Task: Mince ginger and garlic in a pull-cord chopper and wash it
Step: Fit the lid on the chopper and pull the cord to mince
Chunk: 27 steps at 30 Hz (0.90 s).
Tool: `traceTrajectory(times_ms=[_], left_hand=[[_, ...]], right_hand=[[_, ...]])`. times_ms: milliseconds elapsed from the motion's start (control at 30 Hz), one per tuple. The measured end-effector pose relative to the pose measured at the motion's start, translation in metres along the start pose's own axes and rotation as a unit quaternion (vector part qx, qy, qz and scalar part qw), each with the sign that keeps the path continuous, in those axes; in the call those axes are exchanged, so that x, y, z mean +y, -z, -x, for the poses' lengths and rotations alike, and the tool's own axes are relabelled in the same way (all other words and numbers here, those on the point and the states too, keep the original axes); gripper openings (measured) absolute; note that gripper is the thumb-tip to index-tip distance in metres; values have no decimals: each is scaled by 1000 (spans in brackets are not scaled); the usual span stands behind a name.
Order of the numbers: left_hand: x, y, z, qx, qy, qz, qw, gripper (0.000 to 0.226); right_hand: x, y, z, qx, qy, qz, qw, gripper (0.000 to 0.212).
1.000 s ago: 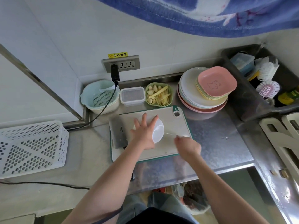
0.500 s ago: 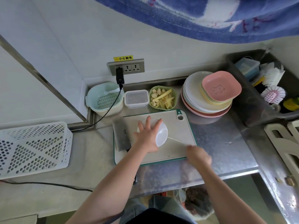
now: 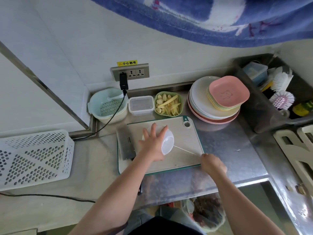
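A white pull-cord chopper (image 3: pixel 167 144) stands on the pale cutting board (image 3: pixel 186 143). My left hand (image 3: pixel 153 145) lies flat on its lid, fingers spread, pressing it down. A thin white cord (image 3: pixel 186 150) runs taut from the chopper's right side to my right hand (image 3: pixel 212 162), which grips the cord's handle at the board's front right corner. The handle itself is hidden inside the fist. A green bowl (image 3: pixel 168 104) with garlic cloves and ginger strips sits behind the board.
A cleaver (image 3: pixel 126 145) lies on the board's left edge. Behind are a lidded clear box (image 3: pixel 141 106), a mint colander bowl (image 3: pixel 108 106) with a black cable over it, and stacked plates (image 3: pixel 218 100). A white basket (image 3: pixel 33 158) is left; a sink tub with brushes (image 3: pixel 277 92) right.
My right hand has kept drawing the cord out to the right and toward me, away from the chopper. My left hand stays pressed on the lid.
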<state>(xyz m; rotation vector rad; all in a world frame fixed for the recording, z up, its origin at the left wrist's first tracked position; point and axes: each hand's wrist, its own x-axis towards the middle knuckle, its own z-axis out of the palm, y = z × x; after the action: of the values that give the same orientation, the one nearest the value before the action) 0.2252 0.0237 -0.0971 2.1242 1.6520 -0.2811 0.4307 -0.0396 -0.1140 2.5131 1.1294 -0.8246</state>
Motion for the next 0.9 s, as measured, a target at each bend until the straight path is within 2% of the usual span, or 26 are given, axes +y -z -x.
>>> traceTrajectory(times_ms=[67, 133, 167, 233, 267, 300, 400, 467, 500, 567, 633, 667, 700, 767, 833, 900], left_hand=[[0, 0, 0, -3, 3, 2, 1000, 119], [0, 0, 0, -6, 3, 1, 1000, 119], [0, 0, 0, -7, 2, 0, 1000, 119], [1, 0, 0, -12, 5, 4, 1000, 119], [1, 1, 0, -13, 6, 7, 1000, 119], [1, 1, -1, -13, 5, 7, 1000, 119], [0, 0, -1, -8, 4, 3, 1000, 121], [-1, -2, -1, -3, 4, -1, 1000, 122], [-1, -3, -1, 0, 4, -1, 1000, 121], [-1, -4, -3, 5, 6, 1, 1000, 120], [0, -5, -4, 8, 6, 3, 1000, 118], [0, -5, -4, 7, 5, 5, 1000, 118], [0, -5, -4, 5, 5, 6, 1000, 120], [-2, -5, -5, 3, 2, 0, 1000, 123], [-2, -6, -4, 3, 1, -7, 1000, 123], [-3, -7, -5, 7, 3, -9, 1000, 124]], right_hand=[[-19, 2, -5, 9, 26, 1, 1000, 42], [-55, 0, 2, 31, 151, -1, 988, 44], [-69, -3, 10, 35, 227, 3, 973, 52], [-75, -12, 21, 54, 281, 42, 957, 59], [-67, -14, 18, 66, 261, 45, 962, 58], [-51, -14, 9, 67, 205, 19, 976, 56], [4, 1, -12, 30, -17, -81, 996, 50], [12, 8, -14, 33, -49, -66, 996, 51], [1, 7, -12, 45, -17, -54, 997, 51], [-40, -5, 1, 32, 124, -28, 991, 53], [-75, -20, 28, 16, 264, 10, 964, 58], [-79, -21, 33, 34, 281, 28, 959, 58], [-72, -18, 28, 46, 255, 24, 965, 57], [-29, -6, 9, 28, 132, 1, 991, 48], [23, 6, -5, -7, 7, -36, 999, 41], [36, 14, -9, 13, -42, -41, 998, 40]])
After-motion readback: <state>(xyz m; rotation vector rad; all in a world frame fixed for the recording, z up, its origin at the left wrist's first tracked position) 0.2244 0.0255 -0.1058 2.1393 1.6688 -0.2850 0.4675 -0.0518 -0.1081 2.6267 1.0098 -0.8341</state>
